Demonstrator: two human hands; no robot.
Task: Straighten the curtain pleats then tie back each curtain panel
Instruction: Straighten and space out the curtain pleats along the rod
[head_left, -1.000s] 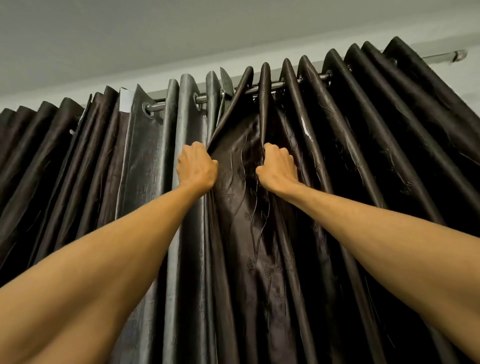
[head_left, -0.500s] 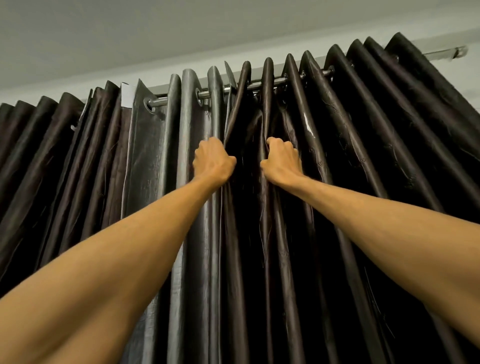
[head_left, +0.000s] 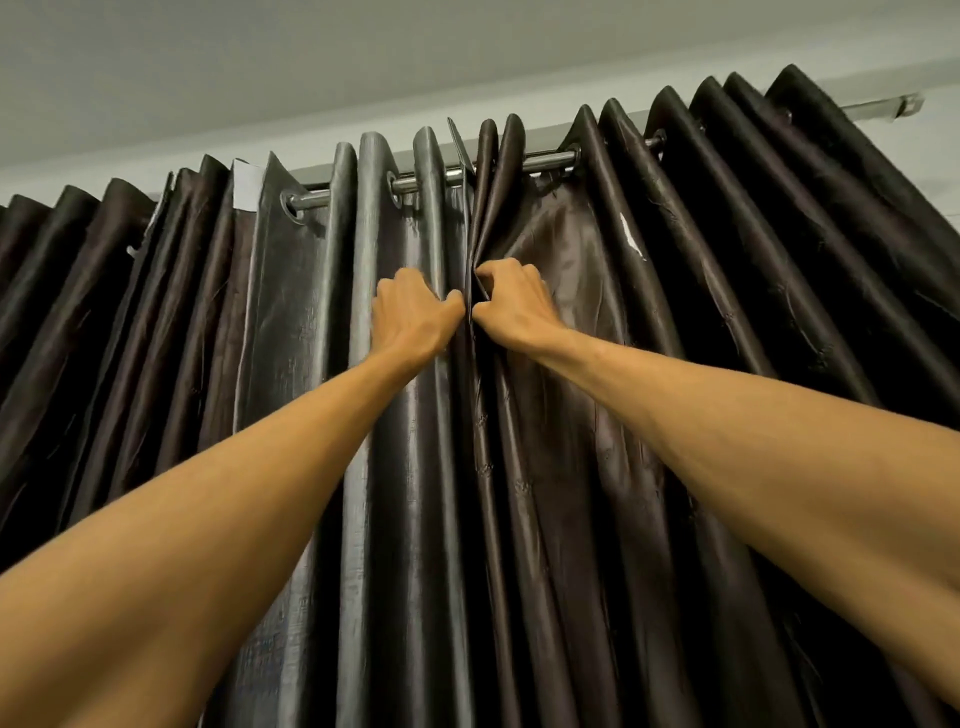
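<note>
Curtain (head_left: 571, 234) hangs from rod (head_left: 545, 162) in soft, glossy, likely slippery folds — left hand (head_left: 415, 317) and right hand (head_left: 511, 301) each grip adjoining pleat edges just below the eyelets, probably the firmest hold.

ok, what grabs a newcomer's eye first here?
Mid-frame, the left grip holds the grey curtain at its edge and the right grip pinches the brown curtain, the two almost touching. Above them a shiny rod runs just under the pale ceiling.
</note>
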